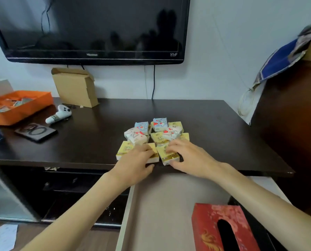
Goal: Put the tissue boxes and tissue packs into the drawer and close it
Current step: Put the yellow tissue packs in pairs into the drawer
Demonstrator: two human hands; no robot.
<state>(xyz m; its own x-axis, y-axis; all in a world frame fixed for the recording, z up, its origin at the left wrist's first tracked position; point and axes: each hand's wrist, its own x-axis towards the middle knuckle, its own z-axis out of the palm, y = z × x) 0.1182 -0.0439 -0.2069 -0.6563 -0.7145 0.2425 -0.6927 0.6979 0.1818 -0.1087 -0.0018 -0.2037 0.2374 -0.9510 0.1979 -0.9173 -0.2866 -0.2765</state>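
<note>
Several small tissue packs (pixel 152 136), yellow, blue and pink-white, lie clustered near the front edge of the dark desk (pixel 96 138). My left hand (pixel 136 163) is closed around a yellow pack (pixel 125 150) at the front left of the cluster. My right hand (pixel 185 158) grips another yellow pack (pixel 166 154) at the front right. Below the desk edge the drawer (pixel 160 205) stands pulled out, its pale bottom showing. A red tissue box (pixel 221 227) with a dark slot lies in the drawer's near right part.
A black TV (pixel 89 28) hangs on the wall. On the desk's left are an orange tray (pixel 19 107), a white controller (pixel 60 114), a phone (pixel 36 132) and a cardboard box (pixel 75 86). A dark cabinet (pixel 292 124) stands at the right.
</note>
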